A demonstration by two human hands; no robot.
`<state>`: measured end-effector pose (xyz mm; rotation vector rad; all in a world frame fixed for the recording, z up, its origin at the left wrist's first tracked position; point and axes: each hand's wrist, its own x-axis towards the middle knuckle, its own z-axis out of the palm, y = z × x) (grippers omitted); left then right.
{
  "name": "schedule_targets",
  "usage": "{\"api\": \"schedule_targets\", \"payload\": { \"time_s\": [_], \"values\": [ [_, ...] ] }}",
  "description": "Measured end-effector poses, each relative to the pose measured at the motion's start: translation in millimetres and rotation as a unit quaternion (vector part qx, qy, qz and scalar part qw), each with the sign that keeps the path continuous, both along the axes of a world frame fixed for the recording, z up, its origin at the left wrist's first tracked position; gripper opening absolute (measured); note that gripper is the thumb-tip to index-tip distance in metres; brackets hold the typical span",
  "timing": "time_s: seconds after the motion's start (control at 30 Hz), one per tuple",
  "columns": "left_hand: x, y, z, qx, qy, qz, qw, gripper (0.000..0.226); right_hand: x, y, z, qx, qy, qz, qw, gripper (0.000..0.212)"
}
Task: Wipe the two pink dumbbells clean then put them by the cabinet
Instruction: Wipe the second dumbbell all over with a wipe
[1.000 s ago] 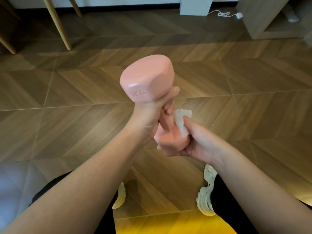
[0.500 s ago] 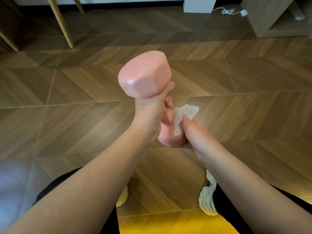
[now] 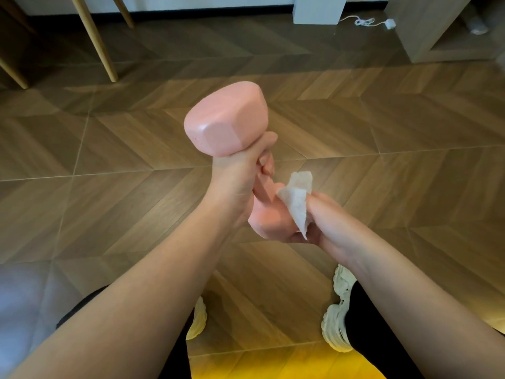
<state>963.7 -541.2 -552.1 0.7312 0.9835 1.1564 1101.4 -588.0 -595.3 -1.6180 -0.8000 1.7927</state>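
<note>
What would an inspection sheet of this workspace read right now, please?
Surface: wood herringbone floor.
Job's things: one pink dumbbell, held roughly upright above the floor; the second is not in view. A white wipe lies against its lower head.
Clutter: nothing seen.
Hands: left hand grips the handle just under the upper head; right hand cups the lower head, thumb pressing the wipe on it.
Cables: white cable on the floor beside the cabinet.
Surroundings: cabinet at top right, wooden legs at top left, white post at top, the person's shoes below.
</note>
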Motion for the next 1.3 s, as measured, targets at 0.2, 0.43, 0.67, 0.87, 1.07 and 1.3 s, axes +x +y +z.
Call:
{"api": "schedule_targets", "payload": {
  "time_s": [0.2, 0.43, 0.67, 0.87, 1.07, 1.3],
  "values": [
    [-4, -3, -1, 0.013, -0.003, -0.041, 0.999, 0.040, -3, 1, 8, 0.002, -0.024, 0.000, 1.000, 0.017],
    [-8, -2, 1, 0.026, -0.006, -0.046, 0.999, 0.039, 1, -2, 12, 0.013, 0.012, 0.058, 0.998, 0.014],
    [-6, -1, 4, 0.023, -0.051, -0.116, 0.992, 0.032, 3, -7, 17, -0.063, 0.075, 0.114, 0.989, 0.036],
    [0, -2, -2, -0.015, 0.017, -0.043, 0.999, 0.024, -11, -18, 1, -0.061, 0.015, -0.012, 0.998, 0.016],
    [-1, 0, 2, -0.026, -0.010, -0.045, 0.999, 0.033, -6, -20, -7, -0.011, 0.050, -0.018, 0.999, 0.045],
    [-4, -1, 3, -0.009, 0.000, -0.074, 0.997, 0.031, -9, -19, -11, -0.027, 0.037, -0.006, 0.999, 0.037]
  ]
}}
